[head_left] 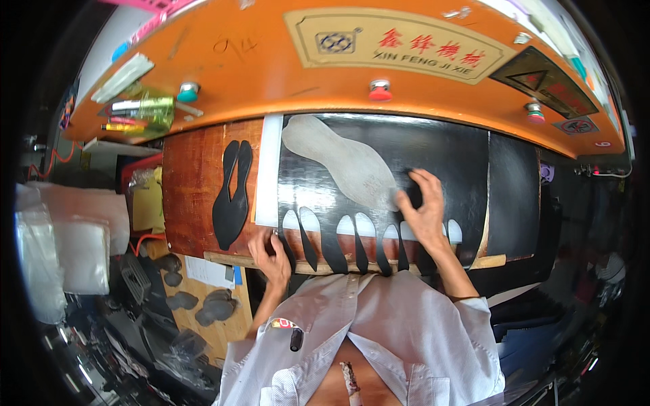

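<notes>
Black sheet has gaps cut nearest you; the rest looks whole. Your right hand has its fingers apart; your left hand, I can't tell.

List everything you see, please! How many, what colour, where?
Machine: one, orange, top
Buttons: three, green and red, machine front
Pen holder: one, lime, machine's left end
Board: one, brown, left
Forked shape: one, black, on board
Sheet: one, black, centre
Strip: one, white, left of sheet
Sole shape: one, grey, on sheet
Tongues: several, black, near edge
Rounded shapes: several, dark grey, lower left
Plastic bags: several, whitish, far left
Shirt: one, pale, bottom
Left grip: one, bare, by near edge
Right grip: one, bare, at sole shape
</notes>
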### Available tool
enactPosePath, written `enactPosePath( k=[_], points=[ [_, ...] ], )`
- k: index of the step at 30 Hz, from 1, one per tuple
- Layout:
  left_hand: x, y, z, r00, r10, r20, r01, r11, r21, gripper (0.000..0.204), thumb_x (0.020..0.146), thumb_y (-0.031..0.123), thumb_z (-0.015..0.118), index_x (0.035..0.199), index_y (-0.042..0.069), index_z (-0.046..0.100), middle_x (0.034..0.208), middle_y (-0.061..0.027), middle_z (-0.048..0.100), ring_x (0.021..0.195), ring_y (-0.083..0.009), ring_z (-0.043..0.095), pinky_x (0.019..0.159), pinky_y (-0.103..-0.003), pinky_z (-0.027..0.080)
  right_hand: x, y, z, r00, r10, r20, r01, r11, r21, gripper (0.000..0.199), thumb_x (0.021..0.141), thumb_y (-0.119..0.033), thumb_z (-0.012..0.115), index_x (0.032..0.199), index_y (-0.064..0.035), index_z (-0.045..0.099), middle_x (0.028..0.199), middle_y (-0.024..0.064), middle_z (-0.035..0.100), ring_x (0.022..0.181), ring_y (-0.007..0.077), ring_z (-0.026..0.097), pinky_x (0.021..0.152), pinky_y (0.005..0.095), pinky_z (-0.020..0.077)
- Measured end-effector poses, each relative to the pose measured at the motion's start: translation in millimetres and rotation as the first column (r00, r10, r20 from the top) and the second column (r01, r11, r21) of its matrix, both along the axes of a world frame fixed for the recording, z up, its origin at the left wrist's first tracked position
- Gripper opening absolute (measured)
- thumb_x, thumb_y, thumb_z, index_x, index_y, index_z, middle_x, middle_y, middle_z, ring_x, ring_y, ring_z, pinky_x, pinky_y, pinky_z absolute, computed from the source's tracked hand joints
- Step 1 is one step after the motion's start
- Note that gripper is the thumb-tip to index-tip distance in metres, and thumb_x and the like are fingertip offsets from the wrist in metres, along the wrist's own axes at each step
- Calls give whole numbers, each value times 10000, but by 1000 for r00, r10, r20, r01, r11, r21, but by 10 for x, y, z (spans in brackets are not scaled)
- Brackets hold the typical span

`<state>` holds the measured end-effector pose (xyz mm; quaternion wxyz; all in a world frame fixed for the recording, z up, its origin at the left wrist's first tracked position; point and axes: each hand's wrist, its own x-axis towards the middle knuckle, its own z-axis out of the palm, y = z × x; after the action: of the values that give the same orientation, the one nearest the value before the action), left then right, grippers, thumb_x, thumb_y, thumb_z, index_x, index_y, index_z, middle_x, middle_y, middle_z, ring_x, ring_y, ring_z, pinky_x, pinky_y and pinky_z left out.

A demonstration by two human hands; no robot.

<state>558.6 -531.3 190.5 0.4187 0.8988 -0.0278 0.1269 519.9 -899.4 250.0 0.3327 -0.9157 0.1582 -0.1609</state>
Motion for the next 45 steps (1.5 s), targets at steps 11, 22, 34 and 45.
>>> enactPosePath(
  k=[11, 22, 34, 45],
  points=[
    [828, -495, -596, 993, 109, 34, -110, 994, 15, 224, 1008, 210, 685, 1013, 1, 764, 835, -181, 736, 753, -356, 680, 734, -465, 516, 540, -1686, 489, 612, -528, 588, 422, 847, 322, 158, 1073, -104, 589, 975, 19, 604, 860, 22, 562, 825, 131, 522, 785, 286, 469],
    [1833, -896, -251, 996, -13, -91, 6, 997, -71, 360, 1052, 311, 633, 933, -17, 723, 664, -155, 658, 600, -223, 606, 627, -423, 486, -149, -2192, 269, 801, -486, 350, 495, 866, 68, 222, 1034, -197, 626, 960, 3, 687, 896, 147, 665, 869, 298, 647, 814, 395, 509],
    [1857, -871, -281, 998, -24, -59, 21, 998, -53, 379, 1048, 347, 639, 889, 10, 706, 663, -141, 653, 602, -167, 586, 605, -398, 472, -436, -1934, -635, 829, -542, 138, 549, 835, -21, 371, 1063, -325, 594, 882, -8, 658, 788, 184, 674, 820, 407, 644, 847, 501, 447],
    [1474, -643, -255, 977, -166, -136, 126, 956, -266, 317, 1044, 251, 602, 1077, -50, 694, 820, -161, 725, 745, -203, 676, 736, -376, 534, -883, -1756, -808, 900, -431, 63, 430, 859, -278, 331, 1013, -288, 653, 833, -13, 620, 817, 215, 659, 849, 426, 645, 833, 509, 454]
  ],
)
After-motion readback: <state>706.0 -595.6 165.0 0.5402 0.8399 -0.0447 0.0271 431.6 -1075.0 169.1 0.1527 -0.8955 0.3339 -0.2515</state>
